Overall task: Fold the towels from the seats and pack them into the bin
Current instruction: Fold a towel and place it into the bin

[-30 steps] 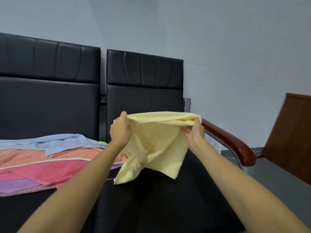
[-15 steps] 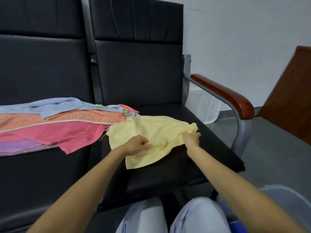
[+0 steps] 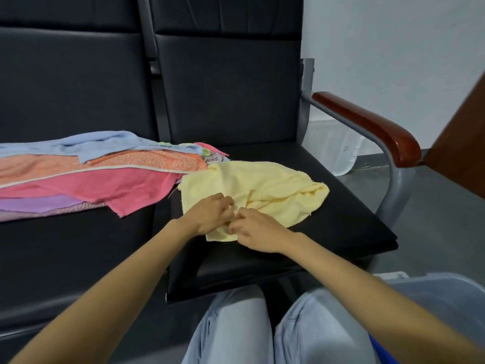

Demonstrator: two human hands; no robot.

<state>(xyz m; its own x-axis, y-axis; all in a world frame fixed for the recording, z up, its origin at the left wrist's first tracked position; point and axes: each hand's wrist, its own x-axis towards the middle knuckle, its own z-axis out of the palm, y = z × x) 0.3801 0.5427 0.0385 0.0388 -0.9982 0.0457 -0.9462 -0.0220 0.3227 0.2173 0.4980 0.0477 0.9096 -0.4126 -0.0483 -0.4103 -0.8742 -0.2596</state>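
Observation:
A pale yellow towel (image 3: 265, 187) lies crumpled on the right black seat (image 3: 341, 219). My left hand (image 3: 210, 215) and my right hand (image 3: 258, 232) meet at its near edge, fingers curled and pinching the cloth. A pile of towels (image 3: 86, 174) in blue, orange, pink and purple covers the left seat, its pink corner hanging over the gap. The translucent bin (image 3: 443, 298) shows at the lower right beside my knees; its inside is hidden.
A red-brown wooden armrest (image 3: 372, 127) on a grey metal frame borders the right seat. A brown wooden panel (image 3: 464, 143) stands at the far right. Black seat backs rise behind. My legs in light jeans (image 3: 236, 332) are below.
The yellow towel went from held up in the air to lying on the right seat. Both hands then came together at its near edge. The view tilted downward.

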